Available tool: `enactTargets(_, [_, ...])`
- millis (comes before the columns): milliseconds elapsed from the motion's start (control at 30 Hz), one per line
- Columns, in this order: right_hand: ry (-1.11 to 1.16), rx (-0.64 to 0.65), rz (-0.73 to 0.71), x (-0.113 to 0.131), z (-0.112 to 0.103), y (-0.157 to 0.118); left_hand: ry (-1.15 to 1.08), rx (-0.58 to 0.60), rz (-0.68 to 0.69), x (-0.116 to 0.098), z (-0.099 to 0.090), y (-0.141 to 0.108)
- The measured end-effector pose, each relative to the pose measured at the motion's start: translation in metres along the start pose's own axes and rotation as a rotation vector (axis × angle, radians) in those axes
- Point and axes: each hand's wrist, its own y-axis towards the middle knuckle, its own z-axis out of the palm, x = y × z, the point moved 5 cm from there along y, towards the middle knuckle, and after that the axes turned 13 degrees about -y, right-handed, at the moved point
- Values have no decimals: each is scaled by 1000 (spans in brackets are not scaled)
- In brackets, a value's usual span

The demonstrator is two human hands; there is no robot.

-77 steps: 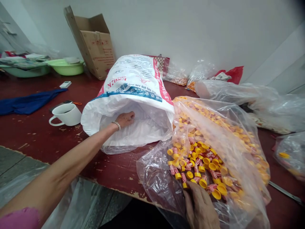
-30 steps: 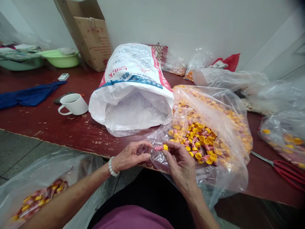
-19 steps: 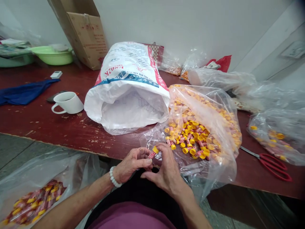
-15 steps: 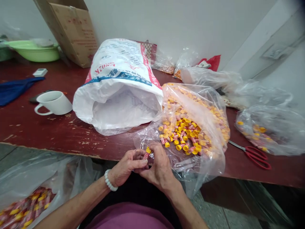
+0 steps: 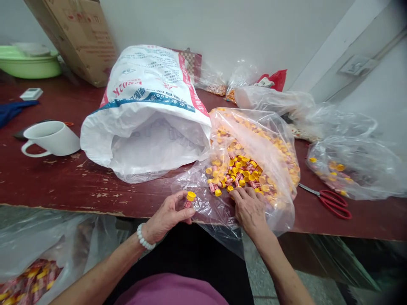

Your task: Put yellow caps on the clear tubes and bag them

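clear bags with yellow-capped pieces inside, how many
3: a large bag by the right hand, a smaller bag right of the scissors, a third bag at lower left, below the table edge. The back bags are unclear and may hide more.

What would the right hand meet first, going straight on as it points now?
Probably the yellow-capped pieces in the clear bag; the right hand seems to touch them, though depth is unclear.

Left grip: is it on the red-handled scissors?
No, the left grip holds a small yellow-capped piece, while the red-handled scissors lie on the table.
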Motion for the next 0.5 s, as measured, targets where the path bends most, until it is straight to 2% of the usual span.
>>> enactTargets(100, [8,-49,-41,-5,4,2,40,21,-30,4,8,3])
enactTargets(200, [139,-127,24,-10,-1,5,80,37,-56,8,15,7])
enactTargets(300, [601,-269,276,-11,-19,4,127,50,-73,13,20,11])
enactTargets(367, [970,-282,434,0,-28,3,188,43,-91,15,23,13])
enactTargets(433, [1209,-238,472,21,-37,3,248,46,-95,15,28,14])
enactTargets(500, [1276,-199,420,40,-45,4,261,75,-65,13,34,14])
